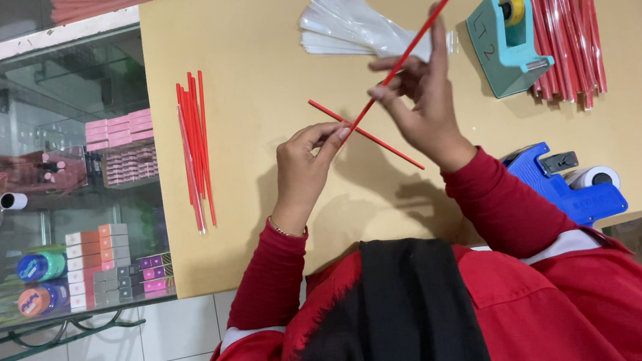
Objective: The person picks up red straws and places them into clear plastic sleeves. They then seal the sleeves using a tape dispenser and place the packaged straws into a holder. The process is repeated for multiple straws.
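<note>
Head view: a red stick (403,55) is pinched at its lower end by the left hand (305,166) and higher up by the right hand (423,100), both grips clamped on it above the surface (246,54). A second stick (367,134) is crossed beneath; farther off, loose sticks (196,149), clear sleeves (345,21) and a tape dispenser (508,41) are laid out.

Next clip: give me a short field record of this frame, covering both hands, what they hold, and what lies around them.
left hand: pinches lower end of thin red stick
right hand: grips same stick higher up
second red stick: lies flat on tan tabletop
loose red sticks: left of hands
clear plastic sleeves: beyond hands
teal tape dispenser: right, beside wrapped red sticks
blue label gun: near right sleeve
</note>
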